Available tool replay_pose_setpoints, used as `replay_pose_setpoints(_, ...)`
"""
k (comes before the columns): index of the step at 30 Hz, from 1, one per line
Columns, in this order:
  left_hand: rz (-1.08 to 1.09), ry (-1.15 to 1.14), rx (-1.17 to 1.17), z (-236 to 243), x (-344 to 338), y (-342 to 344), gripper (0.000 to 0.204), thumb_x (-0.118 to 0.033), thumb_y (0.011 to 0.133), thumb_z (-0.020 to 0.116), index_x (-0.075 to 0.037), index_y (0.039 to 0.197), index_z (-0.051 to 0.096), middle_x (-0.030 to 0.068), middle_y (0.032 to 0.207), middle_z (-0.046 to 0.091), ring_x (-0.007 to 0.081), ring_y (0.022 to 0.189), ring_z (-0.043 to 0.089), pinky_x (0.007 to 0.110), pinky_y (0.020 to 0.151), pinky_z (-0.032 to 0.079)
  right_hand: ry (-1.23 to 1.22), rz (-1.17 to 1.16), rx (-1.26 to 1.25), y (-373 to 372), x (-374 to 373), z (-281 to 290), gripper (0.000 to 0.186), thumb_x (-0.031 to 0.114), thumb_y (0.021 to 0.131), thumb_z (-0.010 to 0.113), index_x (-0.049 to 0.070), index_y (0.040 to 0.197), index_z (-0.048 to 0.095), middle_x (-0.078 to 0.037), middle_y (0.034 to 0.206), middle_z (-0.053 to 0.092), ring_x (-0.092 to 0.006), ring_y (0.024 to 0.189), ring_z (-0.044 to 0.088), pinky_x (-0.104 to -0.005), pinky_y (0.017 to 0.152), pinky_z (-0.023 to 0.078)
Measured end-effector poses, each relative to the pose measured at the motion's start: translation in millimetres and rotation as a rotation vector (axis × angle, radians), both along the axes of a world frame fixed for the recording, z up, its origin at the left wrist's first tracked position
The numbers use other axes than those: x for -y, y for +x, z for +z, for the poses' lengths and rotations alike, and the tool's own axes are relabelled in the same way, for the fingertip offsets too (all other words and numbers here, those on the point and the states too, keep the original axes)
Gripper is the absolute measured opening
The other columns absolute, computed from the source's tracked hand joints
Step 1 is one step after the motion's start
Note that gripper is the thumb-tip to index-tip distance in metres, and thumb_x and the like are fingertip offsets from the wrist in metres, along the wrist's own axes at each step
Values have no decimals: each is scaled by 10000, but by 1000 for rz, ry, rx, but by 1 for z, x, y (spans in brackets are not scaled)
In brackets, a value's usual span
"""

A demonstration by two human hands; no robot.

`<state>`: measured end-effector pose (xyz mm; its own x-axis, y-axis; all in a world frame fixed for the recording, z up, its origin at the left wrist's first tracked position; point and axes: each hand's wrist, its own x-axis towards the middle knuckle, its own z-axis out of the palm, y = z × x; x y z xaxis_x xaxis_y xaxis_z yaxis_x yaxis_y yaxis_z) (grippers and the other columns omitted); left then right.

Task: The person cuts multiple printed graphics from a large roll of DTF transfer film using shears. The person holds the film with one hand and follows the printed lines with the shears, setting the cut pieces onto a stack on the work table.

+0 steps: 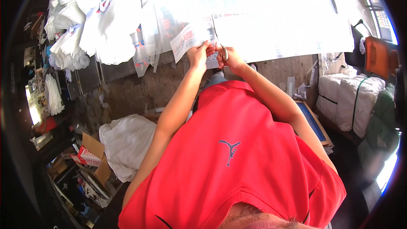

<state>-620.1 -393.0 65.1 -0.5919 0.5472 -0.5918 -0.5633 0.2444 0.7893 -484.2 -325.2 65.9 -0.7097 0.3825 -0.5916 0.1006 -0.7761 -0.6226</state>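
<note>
At the near edge of a bright, overexposed table (pixel 288 29), both my hands are close together. My left hand (pixel 198 56) is closed on the lower edge of a translucent white printed sheet (pixel 186 40), pinching it between thumb and fingers. In my right hand (pixel 232 59) is a pair of scissors (pixel 224 53); one metal finger loop shows at the fingers. A thin dark line, perhaps the blade, runs up along the right side of the sheet. Glare hides the blades' exact position. More clear printed sheets (pixel 146 51) hang over the table edge left of my hands.
Bundles of white plastic bags (pixel 112 29) hang at the far left. A white sack (pixel 127 144) and an open cardboard box (pixel 95 150) lie lower left. On the right are strapped white bales (pixel 360 99), an orange chair back (pixel 377 56) and a wooden-framed panel (pixel 311 121).
</note>
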Motion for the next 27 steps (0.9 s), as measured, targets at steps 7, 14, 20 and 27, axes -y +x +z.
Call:
replay_pose_setpoints(7, 57, 7, 44, 3, 10, -8, 170, -108, 916, 663, 58, 881, 657, 126, 791, 681, 198, 658, 678, 291, 626, 581, 120, 12, 15, -12, 9, 4, 416, 428, 912, 660, 27, 834, 583, -37, 653, 541, -132, 482, 529, -291, 474, 480)
replay_pose_setpoints(14, 40, 32, 49, 8, 15, 0, 148, -137, 905, 689, 10, 916, 673, 99, 832, 683, 185, 714, 664, 298, 660, 554, 195, 34, 43, -22, -10, -7, 333, 339, 917, 676, 21, 839, 613, -35, 577, 547, -128, 463, 533, -276, 437, 429)
replay_pose_setpoints(20, 55, 77, -27, 17, 9, 32, 140, -150, 904, 701, -11, 890, 686, 66, 762, 685, 127, 633, 635, 252, 578, 518, 308, 15, 86, 19, -14, 17, 328, 231, 913, 686, -59, 1042, 604, -80, 700, 656, -104, 465, 533, -257, 419, 414)
replay_pose_setpoints(27, 109, -11, 44, -3, -52, 98, 165, -184, 886, 727, -32, 922, 674, 53, 804, 668, 126, 645, 642, 248, 548, 507, 386, -52, 328, 120, -61, 18, 386, 274, 864, 745, -34, 1033, 583, -62, 682, 629, -88, 510, 530, -261, 465, 447)
